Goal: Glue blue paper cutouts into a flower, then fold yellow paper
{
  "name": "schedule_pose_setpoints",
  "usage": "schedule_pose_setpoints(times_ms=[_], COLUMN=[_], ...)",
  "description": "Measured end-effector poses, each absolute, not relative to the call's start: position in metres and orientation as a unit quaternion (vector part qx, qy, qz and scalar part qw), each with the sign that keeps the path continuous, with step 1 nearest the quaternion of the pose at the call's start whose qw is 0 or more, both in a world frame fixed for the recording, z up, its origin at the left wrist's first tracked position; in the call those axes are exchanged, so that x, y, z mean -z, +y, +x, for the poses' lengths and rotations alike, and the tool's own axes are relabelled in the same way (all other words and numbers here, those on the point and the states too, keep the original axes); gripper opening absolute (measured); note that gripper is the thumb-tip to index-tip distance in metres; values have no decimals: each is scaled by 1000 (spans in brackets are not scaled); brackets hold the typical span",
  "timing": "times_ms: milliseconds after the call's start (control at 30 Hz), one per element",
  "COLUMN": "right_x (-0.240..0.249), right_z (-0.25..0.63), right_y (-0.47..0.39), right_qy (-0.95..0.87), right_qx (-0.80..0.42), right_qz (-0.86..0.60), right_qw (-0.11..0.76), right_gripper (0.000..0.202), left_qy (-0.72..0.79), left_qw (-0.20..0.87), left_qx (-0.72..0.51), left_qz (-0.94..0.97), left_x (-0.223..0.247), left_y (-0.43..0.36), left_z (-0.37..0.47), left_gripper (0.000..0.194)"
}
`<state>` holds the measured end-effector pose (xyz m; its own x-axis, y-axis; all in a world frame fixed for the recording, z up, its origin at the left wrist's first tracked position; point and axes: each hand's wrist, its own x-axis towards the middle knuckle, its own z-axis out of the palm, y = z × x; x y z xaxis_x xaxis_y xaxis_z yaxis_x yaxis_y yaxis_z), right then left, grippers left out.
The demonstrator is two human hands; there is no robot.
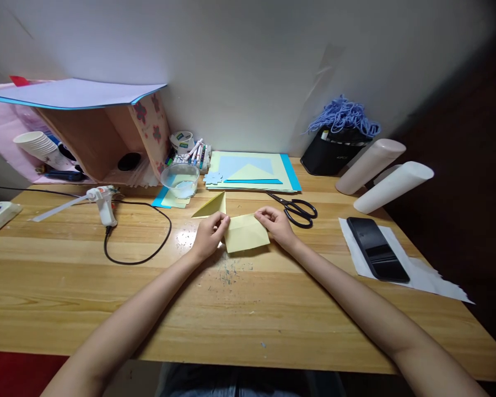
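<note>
- We hold a pale yellow paper sheet (247, 236), thin, matte and roughly four-sided, with faint creases running across it; it lies between our two hands, a shadow under its lower edge.
- Our left hand (210, 232) pinches its upper left corner between thumb and fingers, and our right hand (276, 225) pinches its upper right corner the same way.
- Just beyond our left hand we have a folded yellow paper triangle (213, 206), crisp along its edges.
- Beyond our right hand lie scissors (301, 213) with looped black handles, open side of the loops towards us unclear.
- Tiny dark scraps (228, 273) speckle the smooth, striped wood grain of our table (248, 325).
- Farther back we see a stack of flat yellow and blue paper (290, 168), a round clear plastic bowl (180, 177) and slim markers (199, 153).
- To our left are a white glue gun (106, 207) with a looping black cord (170, 231) and an open box (150, 130) with flower-patterned sides.
- To our right, a glossy black phone (377, 248) rests on torn-edged white paper (432, 278), near two smooth cylindrical bottles (393, 187) and a black pouch (328, 155) topped with tangled blue yarn (342, 117).
</note>
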<state>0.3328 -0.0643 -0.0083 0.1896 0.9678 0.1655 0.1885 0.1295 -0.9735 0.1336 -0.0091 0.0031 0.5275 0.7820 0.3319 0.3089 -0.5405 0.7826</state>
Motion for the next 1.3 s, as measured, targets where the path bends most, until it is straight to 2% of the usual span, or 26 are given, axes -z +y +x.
schedule_pose_setpoints(times_ms=[67,167,367,567,733,1000,1300], right_x=[11,13,11,9,7,8,7], right_z=[333,335,331,326,326,327,327], right_y=[-63,-63,-67,-70,-73,-75,-75], right_qy=[-511,-530,-599,-613,-706,-815,-837], right_qx=[-381,-360,-256,-211,-121,-4,45], right_qz=[-565,-597,-647,-656,-591,-512,-484], right_qw=[524,482,397,385,371,271,250], right_gripper=[27,28,20,18,6,14,13], left_qy=[357,353,257,278,278,275,285], left_qw=[347,298,152,52,35,30,11], left_qx=[-348,-340,-232,-180,-162,-160,-141], left_qz=[795,819,926,942,946,947,948], left_x=[-2,-2,-2,1,-2,-3,-3], left_y=[-7,-7,-15,-18,-18,-19,-20], left_z=[134,136,139,142,142,142,144], left_gripper=[25,15,19,22,20,23,23])
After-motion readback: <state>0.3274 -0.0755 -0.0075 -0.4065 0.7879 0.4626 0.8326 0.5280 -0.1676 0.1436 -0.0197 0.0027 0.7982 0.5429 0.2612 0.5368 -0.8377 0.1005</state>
